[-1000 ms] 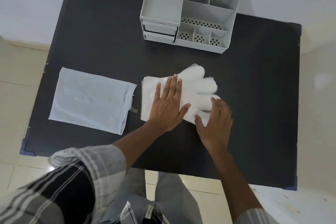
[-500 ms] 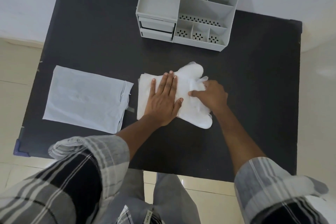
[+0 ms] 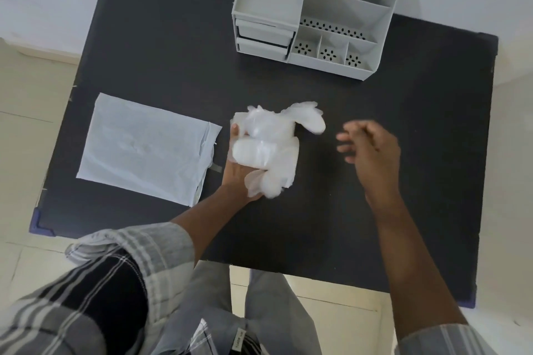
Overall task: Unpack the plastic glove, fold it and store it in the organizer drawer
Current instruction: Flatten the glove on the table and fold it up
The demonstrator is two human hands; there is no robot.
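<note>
The translucent white plastic glove [image 3: 269, 147] lies loosely folded in the middle of the black table [image 3: 403, 153], bunched over my left hand [image 3: 235, 173], which sits under it and grips it from the left. My right hand [image 3: 369, 150] hovers to the right of the glove, apart from it, blurred, with fingers spread and holding nothing. The grey organizer [image 3: 317, 8] stands at the far edge of the table. Its two small drawers [image 3: 264, 40] at the front left are shut.
The flat white packaging bag [image 3: 144, 147] lies on the left part of the table, its open end next to my left hand. Behind the organizer is a white wall. Tiled floor surrounds the table.
My right hand folded the glove's fingers over to the left, then let go and drew back to the right. My left hand went from pressing flat on the glove to holding it from beneath.
</note>
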